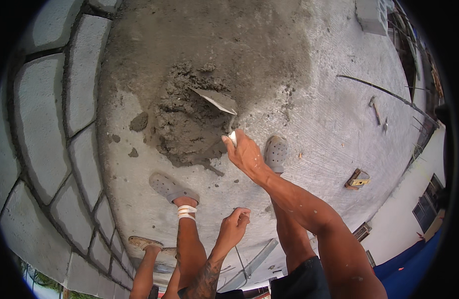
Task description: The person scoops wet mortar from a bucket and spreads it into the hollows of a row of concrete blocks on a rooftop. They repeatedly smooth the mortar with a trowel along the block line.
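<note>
My right hand [244,154] is closed around the pale handle of a trowel [218,101]. The trowel's blade tilts over a heap of wet grey mortar [182,134] on the concrete floor, with mortar clinging to it. Nearer to me, my left hand [233,226] hangs above the floor between my legs, its fingers curled in, with nothing visible in them. My feet, in grey clogs [276,153], stand at the near side of the heap.
A block wall [82,74] with mortar joints runs along the left. Another person's sandalled foot [146,243] is at lower left. To the right lie a dark rod [379,88], a hammer-like tool [375,110] and a yellow-and-brown block-shaped object [358,180]. A hollow block [372,19] stands far right.
</note>
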`<action>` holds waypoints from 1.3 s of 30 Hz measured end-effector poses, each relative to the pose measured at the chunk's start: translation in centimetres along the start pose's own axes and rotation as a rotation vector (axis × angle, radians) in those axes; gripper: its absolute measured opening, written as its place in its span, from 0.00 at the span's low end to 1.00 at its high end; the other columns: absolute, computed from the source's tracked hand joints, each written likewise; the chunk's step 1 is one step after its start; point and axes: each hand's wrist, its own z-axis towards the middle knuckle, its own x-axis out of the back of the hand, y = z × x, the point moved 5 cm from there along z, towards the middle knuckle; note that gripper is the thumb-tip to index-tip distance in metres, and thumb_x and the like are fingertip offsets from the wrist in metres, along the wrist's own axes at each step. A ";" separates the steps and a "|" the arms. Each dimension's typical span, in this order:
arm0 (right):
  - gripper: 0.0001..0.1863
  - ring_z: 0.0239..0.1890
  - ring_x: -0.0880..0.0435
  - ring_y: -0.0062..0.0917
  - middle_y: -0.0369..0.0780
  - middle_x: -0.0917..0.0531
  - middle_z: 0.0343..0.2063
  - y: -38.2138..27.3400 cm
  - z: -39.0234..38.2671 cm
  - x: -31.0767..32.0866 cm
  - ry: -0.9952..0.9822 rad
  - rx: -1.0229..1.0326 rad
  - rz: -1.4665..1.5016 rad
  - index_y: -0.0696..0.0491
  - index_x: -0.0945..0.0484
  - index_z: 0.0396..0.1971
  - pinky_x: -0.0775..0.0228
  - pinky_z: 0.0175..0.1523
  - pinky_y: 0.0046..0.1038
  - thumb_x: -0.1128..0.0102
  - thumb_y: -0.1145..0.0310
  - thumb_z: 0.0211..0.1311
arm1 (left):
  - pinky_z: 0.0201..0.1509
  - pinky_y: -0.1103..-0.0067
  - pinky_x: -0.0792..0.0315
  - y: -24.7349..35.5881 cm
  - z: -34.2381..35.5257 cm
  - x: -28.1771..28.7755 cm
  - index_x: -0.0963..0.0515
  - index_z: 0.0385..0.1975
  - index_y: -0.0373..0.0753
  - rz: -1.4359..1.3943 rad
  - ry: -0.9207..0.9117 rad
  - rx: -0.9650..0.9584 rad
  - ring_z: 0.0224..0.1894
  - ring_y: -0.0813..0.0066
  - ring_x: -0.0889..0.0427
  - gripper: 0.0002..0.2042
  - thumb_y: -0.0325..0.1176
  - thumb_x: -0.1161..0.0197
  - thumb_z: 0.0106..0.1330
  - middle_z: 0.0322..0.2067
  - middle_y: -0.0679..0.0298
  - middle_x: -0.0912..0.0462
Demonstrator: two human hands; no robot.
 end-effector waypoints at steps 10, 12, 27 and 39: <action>0.29 0.35 0.18 0.57 0.59 0.19 0.26 6.2 -0.5 6.2 -0.235 -0.036 -0.177 0.59 0.26 0.41 0.27 0.39 0.48 0.54 0.43 0.70 | 0.41 0.80 0.24 -0.5 -0.9 1.6 0.24 0.47 0.33 -0.108 0.040 0.039 0.34 0.77 0.18 0.10 0.27 0.49 0.71 0.30 0.61 0.18; 0.27 0.36 0.18 0.54 0.55 0.18 0.27 10.7 -1.1 10.6 -0.157 -0.279 -0.300 0.55 0.25 0.40 0.29 0.40 0.47 0.55 0.43 0.71 | 0.41 0.79 0.24 0.2 -0.9 2.5 0.24 0.47 0.33 -0.129 0.073 -0.008 0.34 0.76 0.18 0.10 0.26 0.48 0.70 0.30 0.60 0.18; 0.31 0.28 0.25 0.43 0.50 0.25 0.20 2.8 9.3 -1.0 -0.224 -0.053 0.045 0.60 0.24 0.30 0.33 0.40 0.42 0.62 0.45 0.72 | 0.38 0.73 0.24 -0.3 -1.3 1.3 0.25 0.47 0.36 -0.053 0.001 -0.060 0.32 0.64 0.15 0.11 0.24 0.47 0.66 0.28 0.56 0.17; 0.36 0.21 0.25 0.32 0.43 0.26 0.15 -8.5 -0.9 11.0 -0.476 0.050 -0.191 0.62 0.26 0.26 0.33 0.32 0.36 0.61 0.39 0.71 | 0.36 0.75 0.25 -2.0 -1.5 2.4 0.24 0.46 0.36 -0.082 0.137 -0.139 0.29 0.73 0.19 0.11 0.26 0.48 0.66 0.27 0.60 0.18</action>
